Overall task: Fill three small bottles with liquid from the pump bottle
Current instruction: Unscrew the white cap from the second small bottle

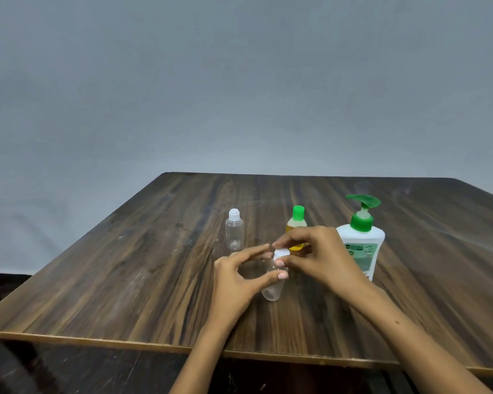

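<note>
While capped, btl (pixel 273 282) in both hands.

Dark wooden table (pixel 154 265), grey wall (pixel 239 81)

The right hand (pixel 316 254) covers the lower part of the yellow bottle (pixel 296 224) and the left side of the pump bottle's (pixel 363 245) label (pixel 365 255). The words on that label are too small to read. Fingers hide the neck of the small clear bottle (pixel 273 282) in the middle. Both arms run off the bottom of the frame. The table (pixel 125 280) is cut off at the right edge.
</note>
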The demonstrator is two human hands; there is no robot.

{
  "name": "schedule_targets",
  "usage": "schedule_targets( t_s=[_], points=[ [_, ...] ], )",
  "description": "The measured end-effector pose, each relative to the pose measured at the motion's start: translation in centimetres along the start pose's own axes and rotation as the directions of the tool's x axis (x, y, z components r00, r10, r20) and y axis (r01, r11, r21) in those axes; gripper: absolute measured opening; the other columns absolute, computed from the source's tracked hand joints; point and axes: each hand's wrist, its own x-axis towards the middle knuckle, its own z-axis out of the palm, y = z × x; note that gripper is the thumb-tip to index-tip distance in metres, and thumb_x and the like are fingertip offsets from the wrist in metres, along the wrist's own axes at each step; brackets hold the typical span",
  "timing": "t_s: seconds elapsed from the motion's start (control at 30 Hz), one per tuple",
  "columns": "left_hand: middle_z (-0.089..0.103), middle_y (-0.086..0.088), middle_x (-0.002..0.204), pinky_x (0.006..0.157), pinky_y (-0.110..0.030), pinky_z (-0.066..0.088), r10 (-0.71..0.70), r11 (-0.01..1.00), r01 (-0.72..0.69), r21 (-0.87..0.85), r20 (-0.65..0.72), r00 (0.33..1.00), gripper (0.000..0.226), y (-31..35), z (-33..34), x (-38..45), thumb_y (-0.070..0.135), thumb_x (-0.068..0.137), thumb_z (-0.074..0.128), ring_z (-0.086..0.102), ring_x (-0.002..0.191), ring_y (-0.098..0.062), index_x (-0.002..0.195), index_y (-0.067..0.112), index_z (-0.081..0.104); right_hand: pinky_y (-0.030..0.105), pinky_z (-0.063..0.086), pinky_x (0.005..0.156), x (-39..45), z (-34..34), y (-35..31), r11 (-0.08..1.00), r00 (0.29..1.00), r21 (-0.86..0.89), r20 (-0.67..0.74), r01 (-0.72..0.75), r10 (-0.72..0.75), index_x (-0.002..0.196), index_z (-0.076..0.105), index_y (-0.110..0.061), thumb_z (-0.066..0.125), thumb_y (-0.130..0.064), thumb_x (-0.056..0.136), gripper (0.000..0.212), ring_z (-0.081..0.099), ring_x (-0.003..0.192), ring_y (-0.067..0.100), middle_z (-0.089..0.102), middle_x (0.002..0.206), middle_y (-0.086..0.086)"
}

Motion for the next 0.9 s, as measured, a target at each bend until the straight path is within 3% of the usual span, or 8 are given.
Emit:
schedule_targets(
  t_s=[0.17, 0.37, 0.57, 0.77, 0.9],
  points=[
    [0.077, 0.011, 0.093, 0.084, -0.013, 0.05, 0.043, 0.999, -0.043, -0.012, 0.086, 0.995, 0.035, 0.8, 0.0, -0.1, 0.019, 0.065, 0.09, 0.07, 0.094, -0.002, 0.098, 0.017, 0.079, 0.022, 0.054, 0.07, -1.1, -0.4, -0.2, 0.999, 1.0, 0.046, -0.014, 0.0, 0.001, 0.085, 0.076, -0.021, 0.086, -0.014, 0.067, 0.022, 0.066, 0.08, -0.002, 0.072, 0.083, -0.015],
    [0.077, 0.006, 0.095, 0.086, -0.017, 0.051, 0.03, 0.999, -0.026, -0.032, 0.128, 0.991, 0.033, 0.7, 0.0, -0.2, 0.017, 0.066, 0.089, 0.07, 0.097, -0.006, 0.097, 0.014, 0.077, 0.034, 0.054, 0.068, -1.5, 0.8, 0.0, 0.996, 0.995, -0.08, -0.089, 0.027, -0.034, 0.085, 0.072, -0.027, 0.08, -0.033, 0.071, 0.017, 0.064, 0.079, 0.0, 0.07, 0.084, -0.015],
    [0.077, 0.008, 0.092, 0.084, -0.018, 0.052, 0.056, 0.997, -0.062, 0.035, 0.14, 0.989, 0.032, 0.9, 0.1, -0.3, 0.021, 0.067, 0.087, 0.07, 0.094, -0.003, 0.097, 0.017, 0.078, 0.033, 0.05, 0.062, -1.4, 1.4, -0.8, 0.976, 0.993, -0.215, -0.101, 0.041, -0.064, 0.079, 0.061, -0.027, 0.082, -0.039, 0.067, 0.027, 0.058, 0.072, 0.005, 0.063, 0.078, -0.012],
    [0.076, 0.006, 0.087, 0.08, -0.041, 0.055, 0.057, 0.995, -0.069, 0.075, 0.153, 0.987, 0.029, 0.3, 0.2, -0.1, 0.032, 0.074, 0.084, 0.071, 0.089, -0.016, 0.1, 0.022, 0.078, 0.035, 0.055, 0.07, -0.6, 1.0, -0.6, 0.999, 1.0, -0.042, -0.03, -0.002, 0.001, 0.079, 0.074, -0.018, 0.087, -0.021, 0.065, 0.02, 0.066, 0.071, 0.004, 0.071, 0.075, -0.009],
    [0.074, 0.007, 0.08, 0.073, -0.029, 0.053, 0.066, 0.993, -0.08, 0.088, 0.156, 0.986, 0.027, 0.3, 0.3, -0.1, 0.032, 0.073, 0.085, 0.069, 0.081, -0.013, 0.098, 0.023, 0.079, 0.021, 0.054, 0.08, -0.3, -0.5, -0.6, 0.998, 0.991, 0.06, 0.134, -0.003, -0.005, 0.089, 0.077, -0.015, 0.082, -0.003, 0.071, 0.022, 0.068, 0.084, -0.001, 0.075, 0.089, -0.006]
  ],
)
